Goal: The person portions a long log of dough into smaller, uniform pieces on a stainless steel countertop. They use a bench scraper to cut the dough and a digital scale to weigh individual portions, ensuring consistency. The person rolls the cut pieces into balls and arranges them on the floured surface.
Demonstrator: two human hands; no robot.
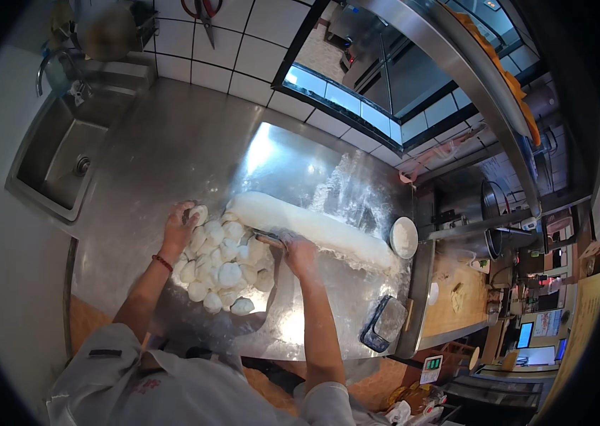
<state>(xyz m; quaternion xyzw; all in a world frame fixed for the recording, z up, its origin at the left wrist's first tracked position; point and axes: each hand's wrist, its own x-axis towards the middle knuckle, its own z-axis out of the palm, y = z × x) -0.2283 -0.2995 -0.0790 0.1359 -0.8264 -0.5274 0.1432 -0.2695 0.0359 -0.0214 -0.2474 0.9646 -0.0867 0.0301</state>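
A long, thick roll of white dough (310, 226) lies across a steel worktop, its left end beside a heap of small dough pieces (229, 274). At the upper left of that heap, my left hand (178, 226) holds a dough piece (200, 214) by its edge. My right hand (297, 253), dusted with flour, grips a wood-handled tool (269, 240) just below the roll, near its left end. The tool looks like a dough cutter; its blade is mostly hidden. A white bowl of flour (404, 237) stands at the roll's right end.
A small digital scale (383, 324) sits at the worktop's lower right. Loose flour (350, 199) is spread behind the roll. A steel sink (52, 160) is set in at the far left. Scissors (205, 21) hang on the tiled wall, and a steel shelf (470, 69) overhangs the upper right.
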